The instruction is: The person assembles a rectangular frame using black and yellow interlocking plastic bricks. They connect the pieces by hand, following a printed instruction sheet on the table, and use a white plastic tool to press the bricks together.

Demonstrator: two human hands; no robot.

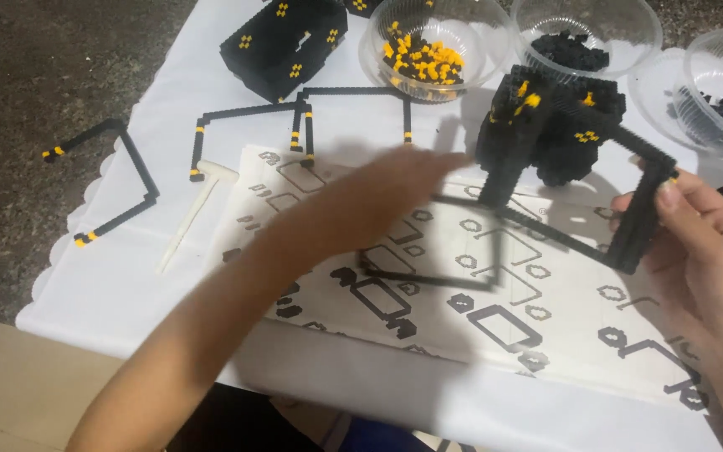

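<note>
Left hand (378, 197), blurred, fingers spread, is stretched across the instruction sheet (479, 285); the black brick model (558, 125) is pinched by the right hand (705, 243) near the table's right edge. Assembly is judged under way; aligning the next piece is called for.

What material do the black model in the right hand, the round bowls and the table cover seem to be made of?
Model: looks like small plastic bricks, matte black with yellow ones; stepped studded edges show. It is held by the right hand.
Bowls: clear thin plastic, glossy; the contents show through.
Table cover: probably white cloth or paper, matte, with a scalloped edge.
</note>
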